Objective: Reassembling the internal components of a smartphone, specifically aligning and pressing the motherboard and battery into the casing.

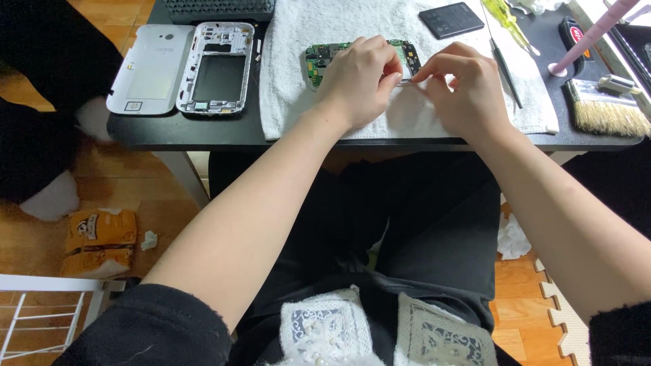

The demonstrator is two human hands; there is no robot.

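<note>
Pinching together over the towel [352, 20], left hand [359, 78] and right hand [468, 85] grip a circuit board [319, 57] lying crosswise.

An orange-yellow snack bag [100, 242] lies crumpled on the wooden floor at eight o'clock, under the table edge, with a dark printed figure on its top. A flat black battery [451, 19] with a pale label rests on the white towel [291, 81] at one o'clock. A red-and-white label [578, 42] sits on a black object at two o'clock
</note>
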